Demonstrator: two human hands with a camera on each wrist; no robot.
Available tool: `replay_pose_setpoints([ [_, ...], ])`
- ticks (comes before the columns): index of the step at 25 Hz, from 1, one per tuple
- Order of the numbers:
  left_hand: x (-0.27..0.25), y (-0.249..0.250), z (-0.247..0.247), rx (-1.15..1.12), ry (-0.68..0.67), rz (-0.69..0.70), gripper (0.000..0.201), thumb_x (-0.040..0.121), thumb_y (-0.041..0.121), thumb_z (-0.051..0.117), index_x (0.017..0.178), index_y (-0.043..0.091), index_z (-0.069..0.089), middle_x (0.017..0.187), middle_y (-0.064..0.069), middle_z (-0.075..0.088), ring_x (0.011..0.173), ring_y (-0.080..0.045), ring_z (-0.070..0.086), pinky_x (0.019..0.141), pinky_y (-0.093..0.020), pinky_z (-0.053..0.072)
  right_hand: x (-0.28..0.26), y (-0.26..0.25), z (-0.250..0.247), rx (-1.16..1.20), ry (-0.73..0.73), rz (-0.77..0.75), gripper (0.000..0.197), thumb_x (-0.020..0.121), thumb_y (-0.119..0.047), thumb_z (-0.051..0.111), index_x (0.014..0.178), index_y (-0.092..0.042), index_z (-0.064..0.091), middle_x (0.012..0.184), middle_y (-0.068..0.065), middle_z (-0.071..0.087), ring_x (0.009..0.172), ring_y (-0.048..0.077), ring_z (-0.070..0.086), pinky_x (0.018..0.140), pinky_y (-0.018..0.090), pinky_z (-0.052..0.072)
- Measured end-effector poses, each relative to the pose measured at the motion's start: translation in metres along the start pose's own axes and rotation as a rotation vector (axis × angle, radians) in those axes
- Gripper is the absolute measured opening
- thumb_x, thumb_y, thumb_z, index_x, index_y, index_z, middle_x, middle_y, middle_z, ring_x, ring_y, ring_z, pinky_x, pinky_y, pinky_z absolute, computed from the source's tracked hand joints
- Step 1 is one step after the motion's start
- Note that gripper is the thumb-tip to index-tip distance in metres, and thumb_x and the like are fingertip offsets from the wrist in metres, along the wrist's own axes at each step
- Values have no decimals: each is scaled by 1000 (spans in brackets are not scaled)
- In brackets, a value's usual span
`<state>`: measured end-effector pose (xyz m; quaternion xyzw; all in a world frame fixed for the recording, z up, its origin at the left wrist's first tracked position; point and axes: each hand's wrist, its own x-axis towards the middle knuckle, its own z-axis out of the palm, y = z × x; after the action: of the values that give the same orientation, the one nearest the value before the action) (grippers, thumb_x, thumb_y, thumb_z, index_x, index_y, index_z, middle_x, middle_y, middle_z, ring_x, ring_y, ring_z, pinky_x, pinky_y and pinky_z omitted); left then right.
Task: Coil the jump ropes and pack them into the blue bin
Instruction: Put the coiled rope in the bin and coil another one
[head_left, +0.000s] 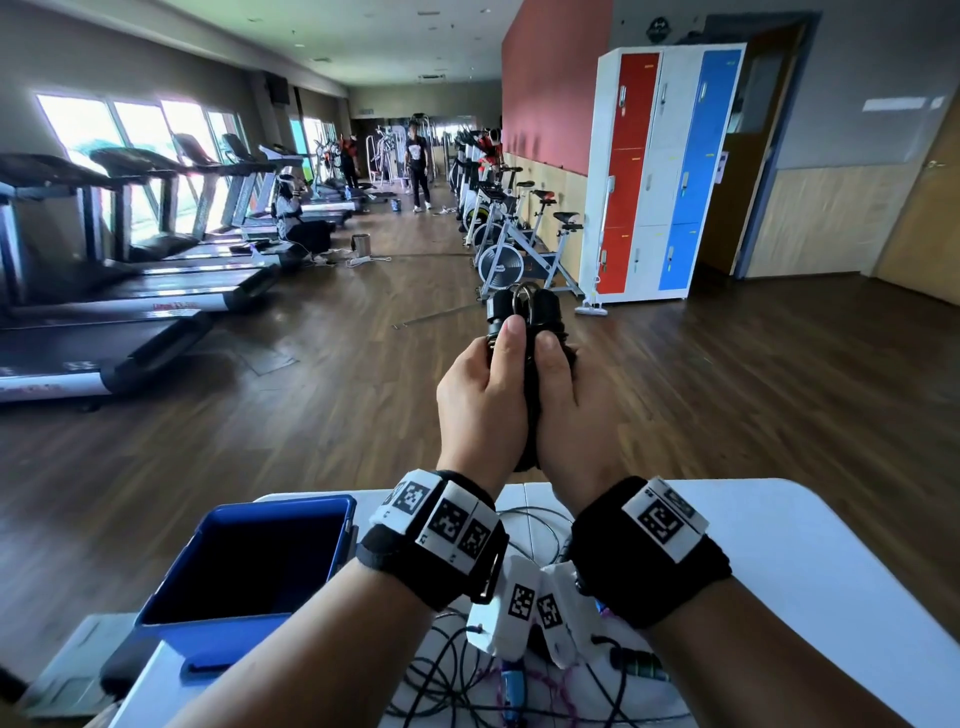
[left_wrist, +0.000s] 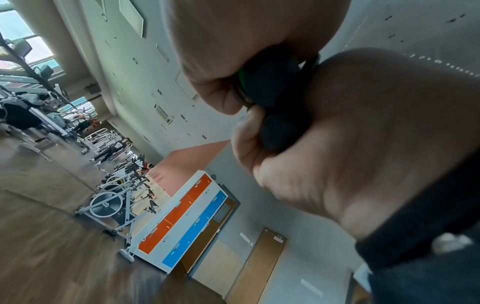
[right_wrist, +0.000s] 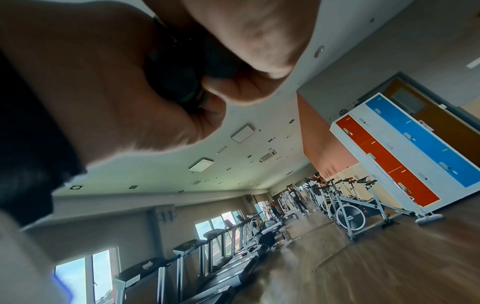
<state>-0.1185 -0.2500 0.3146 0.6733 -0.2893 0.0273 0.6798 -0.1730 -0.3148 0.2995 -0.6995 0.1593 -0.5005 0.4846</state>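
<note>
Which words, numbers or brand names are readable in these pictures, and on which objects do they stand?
No text can be read with confidence.
Wrist bands: square black-and-white code markers only; the small characters beside them are too small to read.
Nearest treadmill: red lettering on its side rail, too blurred to read.
Round sign above the lockers: too small to read.
Door label: blurred.

A gym — treadmills (head_left: 130, 249) line the windows, exercise bikes (head_left: 514, 244) stand opposite on a wood floor (head_left: 311, 415), with red, white and blue lockers (head_left: 660, 171) nearby.
</note>
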Motion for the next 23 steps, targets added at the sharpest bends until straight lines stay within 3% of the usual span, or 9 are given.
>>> replay_pose_setpoints([
  [4, -5, -2, -2, -39, -8, 31, 48, 99, 53, 53, 69, 16, 55, 62, 8, 59, 57, -3, 49, 58, -21, 44, -1, 0, 1, 29, -6, 2, 48, 100, -46, 40, 86, -13, 71, 77, 4, 75, 73, 19, 72, 65, 42, 57],
  [7, 3, -15, -6, -44, -76, -43, 55, 86, 69, 52, 76, 15, 61, 68, 4, 65, 67, -13, 58, 72, -44, 56, 0, 0, -6, -10, -93, 16, 45, 104, -39, 44, 74, -13, 64, 64, -3, 67, 59, 9, 62, 55, 28, 48],
  [9, 8, -24, -9, -156, -182, -136, 55, 82, 70, 56, 97, 18, 68, 92, -8, 73, 88, -26, 68, 88, -57, 56, 4, 4, -13, -122, -174, 5, 43, 103, -34, 50, 65, -14, 54, 53, -10, 54, 49, 5, 50, 48, 21, 37],
  [12, 12, -23, -8, -290, -248, -188, 49, 88, 49, 57, 134, 34, 56, 126, -4, 67, 119, -23, 64, 107, -50, 48, 9, 10, -16, -180, -161, 51, 27, 97, -33, 52, 77, -16, 58, 59, -9, 59, 56, 4, 56, 52, 20, 38],
  [14, 13, -19, -4, -297, -249, -184, 46, 87, 46, 53, 132, 44, 55, 128, -2, 66, 119, -23, 64, 107, -52, 48, 9, 10, -11, -180, -149, 21, 34, 96, -39, 48, 75, -16, 60, 61, -4, 62, 58, 7, 60, 53, 26, 42],
  [17, 12, -15, 3, -237, -196, -105, 41, 88, 58, 49, 126, 46, 56, 118, 3, 70, 114, -25, 66, 102, -57, 50, 10, 9, -6, -152, -110, 38, 51, 94, -55, 40, 82, -14, 69, 71, 1, 72, 68, 11, 69, 63, 35, 54],
  [20, 11, -14, 6, -223, -163, -38, 38, 91, 57, 51, 125, 42, 57, 115, 4, 70, 113, -25, 65, 102, -56, 49, 12, 7, -6, -76, -79, 61, 44, 99, -49, 42, 91, -18, 73, 81, -1, 76, 78, 11, 72, 74, 40, 57],
  [23, 7, -14, 4, -209, -124, 33, 36, 94, 48, 52, 128, 38, 55, 113, 2, 69, 110, -26, 65, 99, -56, 50, 12, 1, -6, -3, -80, 124, 40, 103, -43, 45, 89, -23, 76, 82, -5, 78, 80, 10, 73, 78, 39, 58],
])
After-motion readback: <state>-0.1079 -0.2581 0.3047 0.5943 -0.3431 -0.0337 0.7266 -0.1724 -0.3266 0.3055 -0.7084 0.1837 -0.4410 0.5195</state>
